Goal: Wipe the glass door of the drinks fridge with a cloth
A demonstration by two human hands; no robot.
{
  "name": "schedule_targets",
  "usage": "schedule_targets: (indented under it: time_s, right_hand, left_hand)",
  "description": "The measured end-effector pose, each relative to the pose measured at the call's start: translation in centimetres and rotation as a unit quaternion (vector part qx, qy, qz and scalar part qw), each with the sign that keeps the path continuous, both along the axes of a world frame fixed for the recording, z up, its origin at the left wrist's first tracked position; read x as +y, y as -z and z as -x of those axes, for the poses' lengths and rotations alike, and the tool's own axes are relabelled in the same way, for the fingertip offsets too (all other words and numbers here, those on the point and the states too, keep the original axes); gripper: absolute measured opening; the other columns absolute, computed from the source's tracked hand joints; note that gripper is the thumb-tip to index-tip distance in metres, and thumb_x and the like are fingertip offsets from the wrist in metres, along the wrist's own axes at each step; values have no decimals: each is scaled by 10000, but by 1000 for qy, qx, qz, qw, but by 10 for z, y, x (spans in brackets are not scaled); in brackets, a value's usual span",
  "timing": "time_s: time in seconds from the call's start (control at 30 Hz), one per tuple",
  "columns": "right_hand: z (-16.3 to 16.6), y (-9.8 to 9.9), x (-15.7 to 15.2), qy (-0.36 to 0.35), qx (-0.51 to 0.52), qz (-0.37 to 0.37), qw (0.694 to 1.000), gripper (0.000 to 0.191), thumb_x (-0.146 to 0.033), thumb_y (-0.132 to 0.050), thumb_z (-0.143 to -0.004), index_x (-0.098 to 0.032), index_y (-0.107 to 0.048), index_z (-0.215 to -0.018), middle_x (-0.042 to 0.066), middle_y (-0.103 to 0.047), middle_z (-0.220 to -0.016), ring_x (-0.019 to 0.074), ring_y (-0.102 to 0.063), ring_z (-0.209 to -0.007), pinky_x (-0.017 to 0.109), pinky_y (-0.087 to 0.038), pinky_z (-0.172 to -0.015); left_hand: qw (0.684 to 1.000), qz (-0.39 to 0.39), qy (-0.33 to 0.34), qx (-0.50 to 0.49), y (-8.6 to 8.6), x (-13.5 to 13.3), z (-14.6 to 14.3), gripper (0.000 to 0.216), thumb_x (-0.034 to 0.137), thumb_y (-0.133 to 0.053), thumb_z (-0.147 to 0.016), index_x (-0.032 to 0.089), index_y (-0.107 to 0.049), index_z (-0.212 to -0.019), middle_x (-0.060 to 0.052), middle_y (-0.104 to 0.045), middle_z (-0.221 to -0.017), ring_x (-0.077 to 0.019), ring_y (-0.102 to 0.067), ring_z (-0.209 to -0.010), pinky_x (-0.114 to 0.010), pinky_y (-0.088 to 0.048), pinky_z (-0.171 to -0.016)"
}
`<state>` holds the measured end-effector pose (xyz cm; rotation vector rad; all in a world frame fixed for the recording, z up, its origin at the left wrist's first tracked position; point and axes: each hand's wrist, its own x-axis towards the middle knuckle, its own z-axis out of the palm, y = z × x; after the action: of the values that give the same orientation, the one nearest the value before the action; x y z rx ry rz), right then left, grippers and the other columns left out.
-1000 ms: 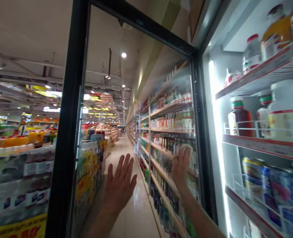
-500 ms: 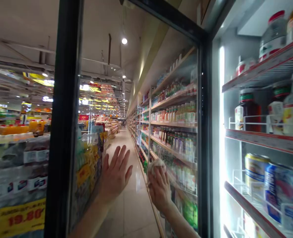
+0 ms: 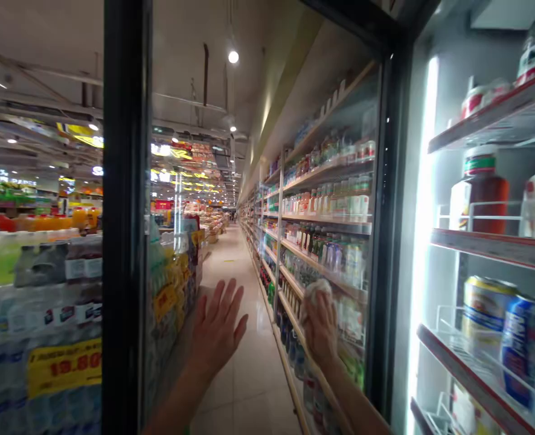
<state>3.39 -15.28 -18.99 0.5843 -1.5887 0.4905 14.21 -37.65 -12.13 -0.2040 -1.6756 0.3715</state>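
A glass cooler door with a black frame [image 3: 127,241] stands swung out in front of me. My left hand [image 3: 217,320] lies flat against the glass, fingers spread, with nothing in it. To its right, my right hand [image 3: 322,329] presses a crumpled whitish cloth [image 3: 318,291] to the same pane. Its fingers bend over the cloth and hide part of it. Through or in the glass show shelves of bottles [image 3: 326,199] and a long aisle floor [image 3: 240,284].
On the right is the lit cooler with cans [image 3: 489,308], a dark red bottle [image 3: 487,193] and wire-fenced shelves [image 3: 494,248]. Packs of bottled drinks [image 3: 63,314] with a yellow price sign [image 3: 66,365] are stacked left of the door frame.
My right hand has slid the cloth to the right across the glass. My left hand stays spread on the pane, slightly lower in view. The view has shifted a little.
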Motion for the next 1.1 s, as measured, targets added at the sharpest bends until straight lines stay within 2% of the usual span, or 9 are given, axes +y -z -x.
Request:
schedule_targets:
  time_s: [0.1,0.27,0.3,0.47,0.67,0.83,0.9,1.0,1.1]
  right_hand:
    - [1,-3,-3,27,-20,170,985,617,-133,-335,-853,-257,-186,-1439,96,-131,-1526,344,-133,-1392,667,-304,-996]
    - [-23,13,-29,-69,-15,-120,990,616,-116,-433,-792,-315,-362,-1370,36,-382,-1431,287,-270,-1357,562,-328,-1047]
    - [-23,12,-26,-68,-12,-133,989,605,-120,-445,-790,-325,-384,-1356,28,-409,-1413,279,-281,-1353,558,-317,-1056]
    - [-12,-10,-8,12,-48,151,987,581,-146,-347,-849,-218,-265,-1420,108,-195,-1509,324,-140,-1394,637,-245,-1046]
    - [-23,2,-24,-54,-5,-116,992,610,-110,-425,-816,-320,-333,-1381,20,-277,-1487,277,-212,-1380,540,-283,-1073]
    - [-5,-7,-2,22,-31,145,989,611,-137,-346,-851,-233,-201,-1438,104,-134,-1524,326,-127,-1395,621,-280,-1032]
    - [-13,-3,-16,5,-33,94,995,606,-143,-348,-849,-219,-215,-1436,109,-165,-1517,324,-137,-1393,593,-301,-1034]
    - [-27,6,-35,-47,3,-91,995,579,-141,-392,-832,-297,-328,-1386,32,-355,-1444,252,-241,-1371,488,-320,-1064]
    - [-9,-5,-7,-33,11,-53,998,540,-140,-399,-829,-281,-391,-1351,57,-384,-1419,261,-234,-1371,526,-276,-1071]
  left_hand:
    - [1000,-16,18,-4,1,1,0,616,295,-483,-855,187,-252,-1416,-98,-422,-1381,-228,-258,-1352,-448,-131,-1127]
    - [998,-38,39,-11,-1,5,-3,589,319,-486,-858,193,-294,-1400,-96,-468,-1350,-219,-301,-1336,-424,-135,-1125]
    - [998,-42,41,-12,-1,5,-3,580,318,-485,-859,193,-304,-1396,-94,-475,-1345,-216,-303,-1335,-421,-133,-1125]
    - [998,-40,42,-14,-2,8,-5,533,310,-474,-863,183,-357,-1367,-97,-482,-1339,-220,-304,-1335,-425,-130,-1124]
    - [998,-43,48,-12,-2,8,-5,550,306,-495,-852,179,-354,-1367,-95,-495,-1328,-202,-274,-1349,-409,-126,-1127]
    - [998,-37,47,-15,-3,8,-7,510,301,-481,-860,172,-391,-1345,-101,-493,-1329,-210,-282,-1345,-413,-129,-1126]
    - [998,-36,47,-12,-3,9,-7,501,300,-484,-858,156,-408,-1332,-107,-495,-1326,-211,-273,-1349,-414,-130,-1126]
    - [998,-37,49,-11,-2,8,-6,513,311,-494,-855,152,-404,-1334,-109,-492,-1329,-210,-257,-1356,-412,-132,-1127]
    - [997,-52,59,-22,0,7,-5,515,329,-479,-863,173,-390,-1347,-98,-482,-1340,-207,-260,-1356,-414,-129,-1128]
